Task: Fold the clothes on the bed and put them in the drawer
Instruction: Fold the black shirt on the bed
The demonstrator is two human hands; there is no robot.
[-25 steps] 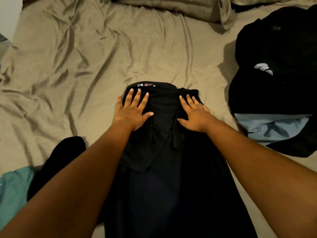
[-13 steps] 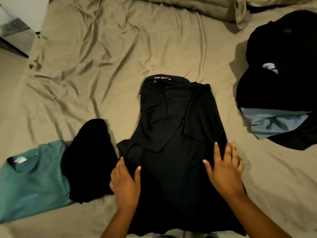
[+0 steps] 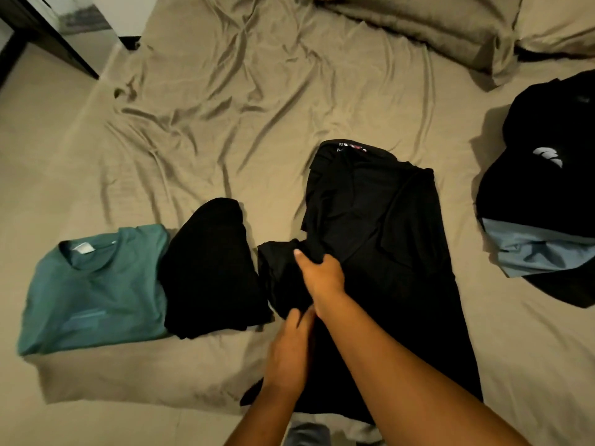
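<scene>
A black shirt [image 3: 386, 252] lies lengthwise on the bed, its collar at the far end and its sides folded in. My right hand [image 3: 318, 278] reaches across it and grips a bunched flap of black cloth at the shirt's left edge. My left hand [image 3: 289, 352] is just below, its fingers at the same left edge, pinching the cloth. To the left lie a folded black garment [image 3: 209, 268] and a folded teal T-shirt [image 3: 96, 291], side by side.
A pile of unfolded dark clothes [image 3: 547, 188] with a light blue piece [image 3: 541, 252] sits at the right. The tan sheet [image 3: 257, 107] is wrinkled. Pillows [image 3: 434, 30] lie at the far end. Floor and a dark frame [image 3: 48, 37] show at the top left.
Both hands left the flat of the shirt. My right hand crossed to the left edge and took hold of the cloth; my left hand moved up beside it. The view shifted left.
</scene>
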